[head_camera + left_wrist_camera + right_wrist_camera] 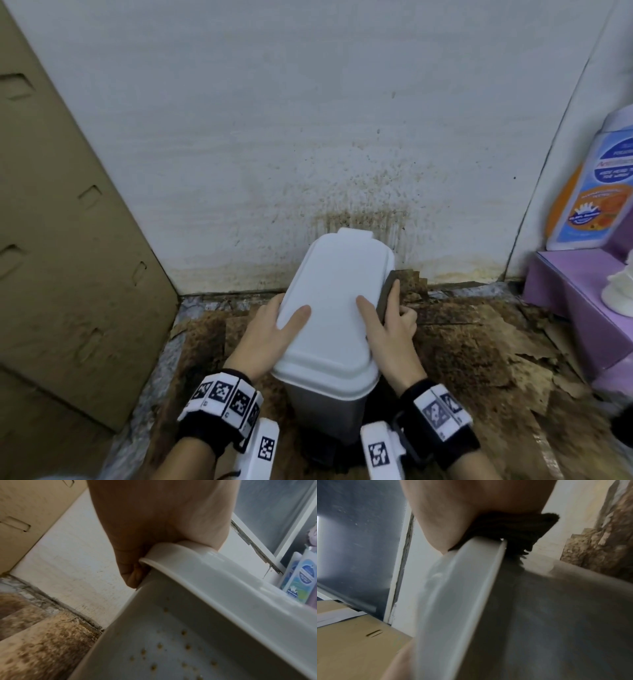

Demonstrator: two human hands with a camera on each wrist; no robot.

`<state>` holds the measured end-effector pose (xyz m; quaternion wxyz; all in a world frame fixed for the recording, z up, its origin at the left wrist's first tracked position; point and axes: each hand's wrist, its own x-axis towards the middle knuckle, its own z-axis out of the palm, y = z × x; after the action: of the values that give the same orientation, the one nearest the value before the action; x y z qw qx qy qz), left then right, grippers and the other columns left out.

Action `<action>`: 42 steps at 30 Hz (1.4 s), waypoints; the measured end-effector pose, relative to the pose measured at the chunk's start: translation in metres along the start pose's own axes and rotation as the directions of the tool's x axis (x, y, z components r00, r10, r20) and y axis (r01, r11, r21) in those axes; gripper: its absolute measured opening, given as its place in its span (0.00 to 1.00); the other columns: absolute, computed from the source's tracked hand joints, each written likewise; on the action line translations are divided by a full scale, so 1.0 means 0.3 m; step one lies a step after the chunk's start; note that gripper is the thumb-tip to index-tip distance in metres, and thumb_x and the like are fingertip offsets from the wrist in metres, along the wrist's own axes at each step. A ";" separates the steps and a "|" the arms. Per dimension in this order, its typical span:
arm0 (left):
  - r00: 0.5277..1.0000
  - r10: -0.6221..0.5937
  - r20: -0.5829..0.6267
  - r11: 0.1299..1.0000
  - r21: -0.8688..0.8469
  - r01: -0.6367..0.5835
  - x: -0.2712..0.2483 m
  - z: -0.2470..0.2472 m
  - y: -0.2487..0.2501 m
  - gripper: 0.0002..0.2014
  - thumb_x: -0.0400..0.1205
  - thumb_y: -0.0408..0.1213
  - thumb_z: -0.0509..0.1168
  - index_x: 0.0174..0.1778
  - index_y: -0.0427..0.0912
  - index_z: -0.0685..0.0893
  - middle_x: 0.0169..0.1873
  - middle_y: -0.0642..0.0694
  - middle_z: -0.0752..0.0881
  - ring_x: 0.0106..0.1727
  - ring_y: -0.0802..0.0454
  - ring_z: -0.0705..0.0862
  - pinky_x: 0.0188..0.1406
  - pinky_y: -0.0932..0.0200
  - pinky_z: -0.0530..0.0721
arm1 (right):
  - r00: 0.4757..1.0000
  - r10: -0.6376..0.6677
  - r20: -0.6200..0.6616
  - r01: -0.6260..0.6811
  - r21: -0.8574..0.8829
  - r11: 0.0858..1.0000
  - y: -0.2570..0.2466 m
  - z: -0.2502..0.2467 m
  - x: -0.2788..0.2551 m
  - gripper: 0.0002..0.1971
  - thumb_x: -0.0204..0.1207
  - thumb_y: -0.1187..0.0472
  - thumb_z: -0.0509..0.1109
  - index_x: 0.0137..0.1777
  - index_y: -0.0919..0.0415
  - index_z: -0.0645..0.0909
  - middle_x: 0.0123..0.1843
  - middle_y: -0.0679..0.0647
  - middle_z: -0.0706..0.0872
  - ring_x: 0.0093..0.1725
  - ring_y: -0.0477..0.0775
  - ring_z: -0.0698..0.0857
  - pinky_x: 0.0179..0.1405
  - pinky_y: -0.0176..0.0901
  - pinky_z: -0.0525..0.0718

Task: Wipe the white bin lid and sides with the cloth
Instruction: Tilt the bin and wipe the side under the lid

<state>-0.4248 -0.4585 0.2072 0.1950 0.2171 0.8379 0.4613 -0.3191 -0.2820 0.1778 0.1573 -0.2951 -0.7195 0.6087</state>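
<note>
The white bin [322, 404] stands on the floor against the wall, its lid [332, 291] closed. My left hand [274, 325] grips the lid's left edge, thumb on top; in the left wrist view its fingers [133, 574] curl under the lid rim [205, 574]. Brown specks dot the bin's left side [171, 649]. My right hand [387, 325] holds a dark cloth [387, 291] against the lid's right edge, thumb lying on the lid. In the right wrist view the cloth [513, 530] is pressed between my palm and the lid edge [453, 601], above the shaded grey side [556, 615].
A large cardboard box [68, 240] leans at the left. The white wall [308, 137] behind the bin is spattered brown. Torn, stained brown sheeting [462, 359] covers the floor. At the right sits a purple box [582, 301] with a labelled bottle [592, 192] on it.
</note>
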 end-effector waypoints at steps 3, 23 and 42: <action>1.000 -0.004 0.018 1.000 0.003 0.004 0.004 0.001 -0.016 0.33 0.78 0.72 0.63 0.75 0.60 0.74 0.64 0.60 0.83 0.64 0.60 0.83 0.67 0.47 0.82 | 0.998 0.021 0.067 -0.018 -0.055 0.998 -0.036 -0.056 0.091 0.44 0.82 0.32 0.58 0.86 0.35 0.32 0.77 0.49 0.54 0.76 0.61 0.67 0.67 0.53 0.74; 0.974 -0.160 -0.158 0.977 0.117 0.180 -0.124 0.059 -0.031 0.31 0.71 0.82 0.52 0.56 0.62 0.72 0.56 0.58 0.84 0.55 0.55 0.85 0.57 0.47 0.85 | 0.983 -0.025 0.180 0.054 -0.154 0.987 -0.063 -0.164 0.293 0.50 0.67 0.28 0.65 0.86 0.30 0.42 0.88 0.58 0.48 0.88 0.65 0.53 0.78 0.68 0.64; 0.992 0.017 -0.126 0.997 -0.073 -0.027 -0.017 -0.081 -0.065 0.27 0.72 0.74 0.64 0.66 0.71 0.81 0.59 0.69 0.87 0.59 0.65 0.87 0.61 0.45 0.86 | 0.946 -0.092 -0.311 0.140 0.136 0.981 0.000 -0.055 0.136 0.45 0.80 0.45 0.73 0.88 0.45 0.47 0.70 0.48 0.57 0.78 0.58 0.61 0.66 0.51 0.70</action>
<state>-0.4370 -0.4873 0.2033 0.1448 0.1893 0.8282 0.5073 -0.3410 -0.2440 0.1760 0.3241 -0.3289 -0.6529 0.6004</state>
